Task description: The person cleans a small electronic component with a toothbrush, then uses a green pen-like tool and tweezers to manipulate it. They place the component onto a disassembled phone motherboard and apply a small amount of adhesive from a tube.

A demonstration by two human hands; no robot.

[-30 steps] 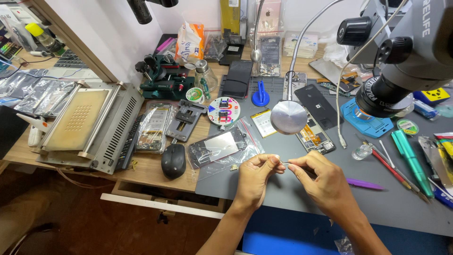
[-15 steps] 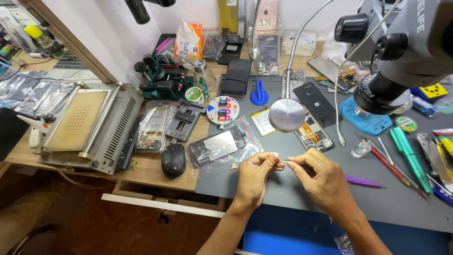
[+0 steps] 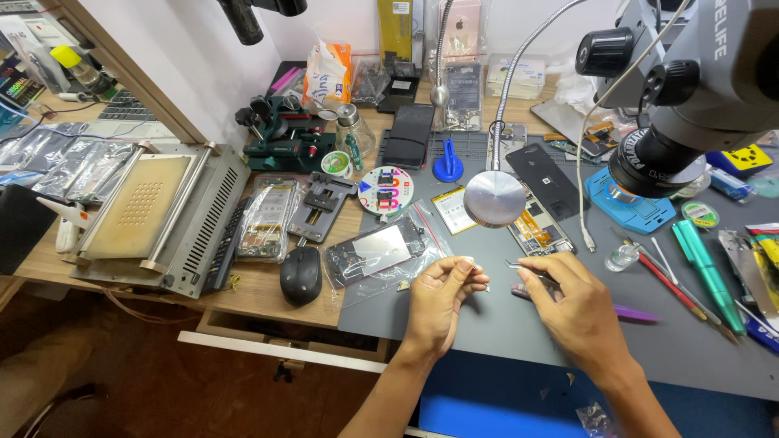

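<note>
Head view looks down on a crowded repair bench (image 3: 487, 332) with a grey mat. Both hands are near the front edge of the mat and close to each other, but they do not touch. The left hand (image 3: 438, 296) is raised a little, fingers curled, and its thumb and fingertips (image 3: 471, 276) are pinched together on something very small; what it is, I cannot tell. The right hand (image 3: 572, 304) is closed on thin metal tweezers (image 3: 527, 268), and the tips point left, toward the left hand, with a small gap between them.

Just left of the left hand lies a phone (image 3: 373, 251) with dark screen, partly on a clear plastic bag (image 3: 406, 268). A black mouse (image 3: 301, 274) is beside it, on the wooden part of the bench. Behind the hands a round lamp head (image 3: 495, 198) on a bent neck hangs over the mat, and next to it lies an opened phone body (image 3: 537, 231). A microscope (image 3: 690, 97) stands at the upper right. On the right of the mat there are a purple tool (image 3: 633, 312) near the right hand, red tools (image 3: 669, 284) and a green pen-like tool (image 3: 706, 272). At the far left stands a grey machine (image 3: 154, 215) with a flat plate.
</note>
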